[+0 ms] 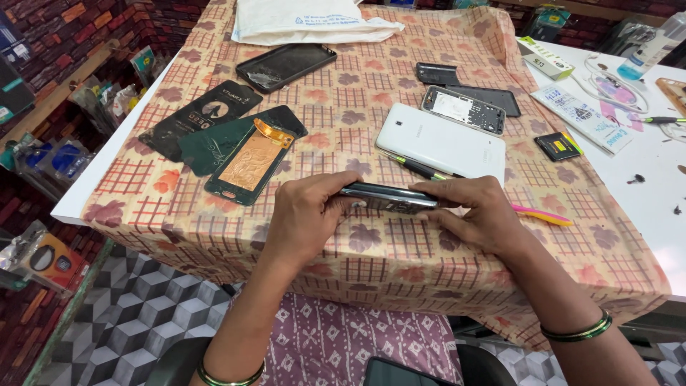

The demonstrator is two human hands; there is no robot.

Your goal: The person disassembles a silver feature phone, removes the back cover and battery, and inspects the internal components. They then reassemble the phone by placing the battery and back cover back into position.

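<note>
A dark, thin phone is held edge-on above the patterned tablecloth. My left hand grips its left end, thumb on top. My right hand pinches its right end from above. A white phone back cover lies just beyond the hands. A phone frame with a copper-coloured inner plate rests to the left, past my left hand.
Black phone packets, a cracked dark screen, a metal phone frame, a small battery, a dark pen, a pink and yellow tool and a white bag lie about. The bare white tabletop is on the right.
</note>
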